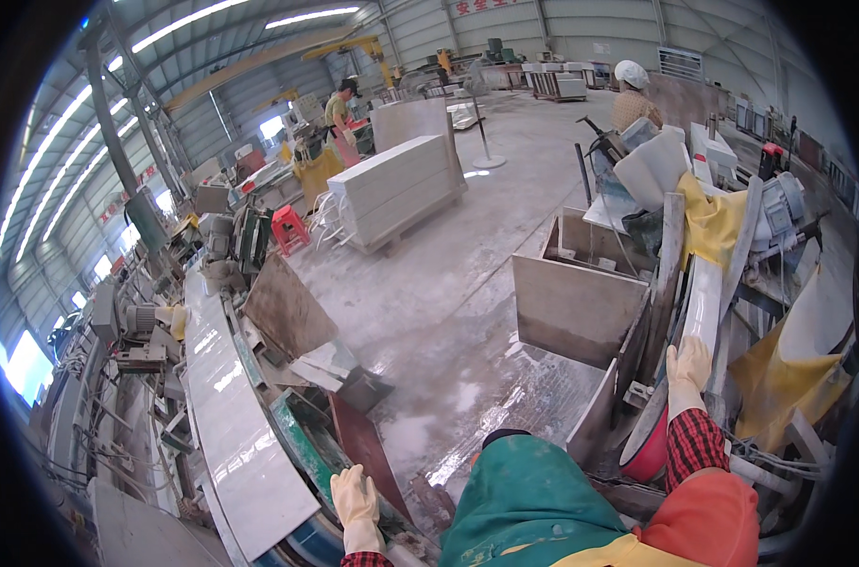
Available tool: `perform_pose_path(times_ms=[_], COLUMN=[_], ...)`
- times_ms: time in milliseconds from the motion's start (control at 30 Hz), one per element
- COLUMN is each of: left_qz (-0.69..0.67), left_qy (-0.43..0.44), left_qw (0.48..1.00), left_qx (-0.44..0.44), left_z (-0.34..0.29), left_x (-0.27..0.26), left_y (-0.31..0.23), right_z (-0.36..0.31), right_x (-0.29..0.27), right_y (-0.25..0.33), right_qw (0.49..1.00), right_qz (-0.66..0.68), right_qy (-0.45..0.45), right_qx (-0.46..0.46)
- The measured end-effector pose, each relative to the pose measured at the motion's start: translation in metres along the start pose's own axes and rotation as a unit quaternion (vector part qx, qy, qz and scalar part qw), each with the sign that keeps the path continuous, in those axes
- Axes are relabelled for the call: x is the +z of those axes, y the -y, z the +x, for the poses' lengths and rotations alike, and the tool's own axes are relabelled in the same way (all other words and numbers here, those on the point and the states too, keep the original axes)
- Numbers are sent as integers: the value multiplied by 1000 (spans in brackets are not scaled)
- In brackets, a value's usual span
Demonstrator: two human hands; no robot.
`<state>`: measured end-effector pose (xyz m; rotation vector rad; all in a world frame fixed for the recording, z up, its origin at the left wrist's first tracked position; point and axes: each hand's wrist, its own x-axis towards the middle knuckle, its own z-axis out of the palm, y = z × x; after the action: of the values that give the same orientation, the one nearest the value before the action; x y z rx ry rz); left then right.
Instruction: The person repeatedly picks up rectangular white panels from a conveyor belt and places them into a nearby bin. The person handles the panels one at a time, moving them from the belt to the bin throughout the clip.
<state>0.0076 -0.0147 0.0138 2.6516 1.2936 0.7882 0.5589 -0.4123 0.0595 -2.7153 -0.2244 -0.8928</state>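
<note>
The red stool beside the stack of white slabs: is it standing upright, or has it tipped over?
Upright: the red stool shows its seat on top, with its legs pointing down toward the floor.

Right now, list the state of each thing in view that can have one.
White strip, lying lengthwise, shiny
Right hand, gloved, touching the strip's near end
Left hand, gloved, grip hard to judge
Long pale slab, lying flat, shiny
Red stool, upright
Long white blocks, stacked
Yellow cloth, draped
Ceiling lights, lit

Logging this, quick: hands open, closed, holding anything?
Left hand: nothing visibly held; open or closed unclear.
Right hand: on white strip; grip unclear.
</note>
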Motion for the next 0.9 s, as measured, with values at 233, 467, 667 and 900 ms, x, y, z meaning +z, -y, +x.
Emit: perform_pose_path(times_ms=[233, 467, 667, 900], left_qz=[26, 6, -7, -45], left_qy=[-21, -18, -53, -75], left_qw=[999, 1000, 999, 996], left_qx=[35, 22, 2, 1], left_z=[-1, -2, -6, -6], left_x=[4, 3, 1, -6], left_y=[4, 2, 2, 2], right_z=[-5, -9, -12, -17], right_x=[-5, -12, -15, -14], right_y=[1, 4, 9, 5], right_qw=[1000, 999, 998, 960], right_qz=[6, -7, 13, -74], right_qy=[6, 37, 66, 162], right_qx=[-18, -4, 12, 218])
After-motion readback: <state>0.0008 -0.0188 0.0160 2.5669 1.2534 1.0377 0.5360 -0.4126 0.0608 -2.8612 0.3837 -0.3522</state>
